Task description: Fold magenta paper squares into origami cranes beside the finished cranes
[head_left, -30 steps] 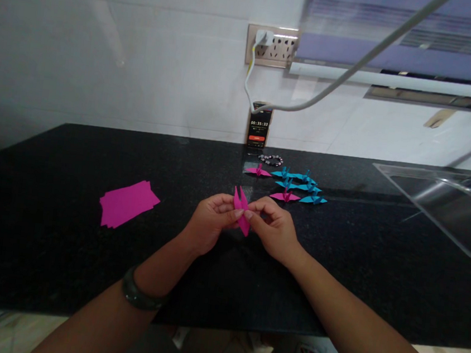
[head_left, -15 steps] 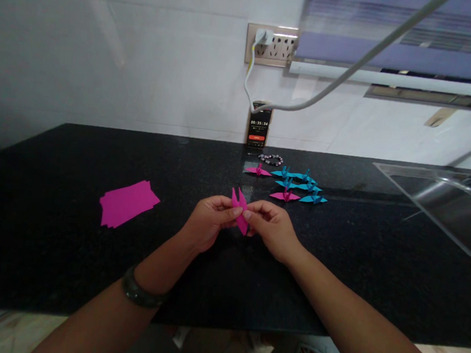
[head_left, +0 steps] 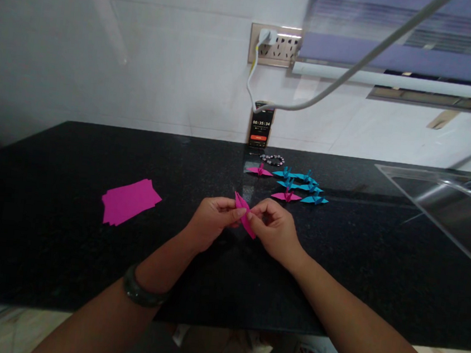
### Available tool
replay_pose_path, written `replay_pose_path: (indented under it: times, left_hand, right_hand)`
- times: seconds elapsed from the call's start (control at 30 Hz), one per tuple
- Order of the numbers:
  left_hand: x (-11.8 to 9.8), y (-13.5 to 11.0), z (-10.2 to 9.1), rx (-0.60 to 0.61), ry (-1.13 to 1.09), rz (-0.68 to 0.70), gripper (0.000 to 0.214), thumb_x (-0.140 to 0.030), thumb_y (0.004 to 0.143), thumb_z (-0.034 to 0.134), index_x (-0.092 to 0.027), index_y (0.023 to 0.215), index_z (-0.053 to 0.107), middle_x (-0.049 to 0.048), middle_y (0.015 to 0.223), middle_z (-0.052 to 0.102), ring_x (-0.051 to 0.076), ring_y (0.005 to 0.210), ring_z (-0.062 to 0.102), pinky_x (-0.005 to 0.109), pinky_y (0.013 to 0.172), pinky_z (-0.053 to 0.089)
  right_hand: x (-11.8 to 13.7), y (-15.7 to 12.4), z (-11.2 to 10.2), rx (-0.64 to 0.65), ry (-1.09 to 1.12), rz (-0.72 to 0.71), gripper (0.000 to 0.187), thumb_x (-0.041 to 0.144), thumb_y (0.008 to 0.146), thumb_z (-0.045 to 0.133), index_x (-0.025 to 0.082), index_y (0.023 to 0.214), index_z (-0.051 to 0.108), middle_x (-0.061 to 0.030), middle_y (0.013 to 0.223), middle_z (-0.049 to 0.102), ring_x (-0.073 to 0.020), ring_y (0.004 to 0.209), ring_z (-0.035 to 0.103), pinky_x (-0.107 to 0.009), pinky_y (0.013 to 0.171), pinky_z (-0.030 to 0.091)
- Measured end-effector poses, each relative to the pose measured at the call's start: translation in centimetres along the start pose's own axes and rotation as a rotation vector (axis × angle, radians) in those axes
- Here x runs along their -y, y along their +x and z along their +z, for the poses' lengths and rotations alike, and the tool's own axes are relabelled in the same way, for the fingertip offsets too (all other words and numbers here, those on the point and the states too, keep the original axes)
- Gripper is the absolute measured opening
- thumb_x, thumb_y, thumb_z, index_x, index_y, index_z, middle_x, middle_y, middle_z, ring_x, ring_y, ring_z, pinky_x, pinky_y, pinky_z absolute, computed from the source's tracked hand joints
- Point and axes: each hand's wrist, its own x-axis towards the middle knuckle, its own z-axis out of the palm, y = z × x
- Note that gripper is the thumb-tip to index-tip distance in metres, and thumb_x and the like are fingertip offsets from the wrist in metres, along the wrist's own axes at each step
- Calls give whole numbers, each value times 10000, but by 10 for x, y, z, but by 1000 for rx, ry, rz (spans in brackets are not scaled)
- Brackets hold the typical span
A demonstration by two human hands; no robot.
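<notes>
A pink folded origami paper (head_left: 249,227), long and pointed at both ends, is pinched between my hands above the black counter. My left hand (head_left: 213,222) grips its left side with thumb and fingers. On its right edge, my right hand (head_left: 275,228) is closed in a pinch, thumb against the paper. Some fingertips are hidden behind the paper. Beyond my hands stand finished paper cranes: a pink crane (head_left: 260,171), another pink crane (head_left: 286,196) and several blue ones, among them a blue crane (head_left: 315,199). Off to the left lies a stack of pink paper sheets (head_left: 130,202).
A phone (head_left: 261,127) showing a timer leans on the wall, with a beaded bracelet (head_left: 272,159) before it. A white cable (head_left: 310,103) runs from the wall socket (head_left: 280,51) and crosses the upper right. A metal sink (head_left: 459,214) is set into the counter at right.
The two upper points of the pink folded paper, apart before, now lie close together. The paper has tilted, its lower tip moving right. My right hand has shifted slightly.
</notes>
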Motion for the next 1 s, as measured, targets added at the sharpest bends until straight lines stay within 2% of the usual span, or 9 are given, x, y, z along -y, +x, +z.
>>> replay_pose_path:
  times: [0.07, 0.2, 0.37, 0.63, 0.83, 0.9, 1.0]
  left_hand:
    - [-1, 0, 0, -22, 66, 54, 204, -310, 619, 696, -123, 696, 676, 18, 596, 617, 97, 541, 522, 228, 542, 415]
    - [-3, 1, 0, -87, 164, 136, 173, -291, 615, 694, -126, 580, 653, 1, 511, 575, 95, 508, 490, 222, 512, 383]
    - [-3, 1, 0, -45, 143, 146, 141, -270, 635, 681, -129, 640, 672, 10, 564, 591, 103, 548, 506, 229, 546, 401]
    - [0, 1, 1, 21, 90, 140, 155, -264, 627, 691, -140, 721, 693, 33, 717, 637, 128, 665, 553, 252, 636, 439]
    - [-2, 0, 3, -34, 119, 159, 138, -257, 610, 702, -132, 667, 687, 22, 636, 628, 115, 604, 533, 239, 586, 421]
    - [-2, 0, 3, -23, 104, 171, 128, -253, 616, 698, -129, 640, 679, 24, 636, 625, 115, 608, 531, 240, 593, 421]
    - [-2, 0, 1, 15, 81, 184, 128, -259, 649, 674, -130, 652, 675, 24, 641, 616, 112, 616, 526, 242, 603, 419]
  right_hand:
    - [0, 0, 0, 0, -19, -23, 123, 275, 709, 589, 171, 663, 542, 2, 648, 520, -84, 531, 460, -214, 478, 380]
    - [1, 2, 1, 117, 155, 102, 129, 295, 710, 581, 171, 713, 545, 16, 617, 536, -83, 502, 457, -214, 460, 369]
    - [3, 4, -2, 181, 222, 196, 176, 322, 692, 607, 152, 684, 562, 31, 537, 526, -67, 434, 428, -204, 423, 328]
    - [0, 5, -6, 116, 92, 78, 170, 269, 672, 619, 165, 583, 518, 26, 519, 516, -74, 456, 423, -205, 431, 327]
    - [3, -1, -3, 64, -50, -44, 187, 265, 692, 593, 167, 562, 501, 19, 553, 498, -76, 487, 427, -204, 444, 325]
    - [3, -2, -2, 71, -18, -25, 176, 283, 699, 594, 167, 594, 514, 19, 564, 505, -76, 486, 437, -205, 446, 337]
    - [3, 0, -2, 164, 121, 82, 164, 314, 710, 590, 164, 668, 538, 26, 555, 518, -72, 464, 443, -203, 438, 351]
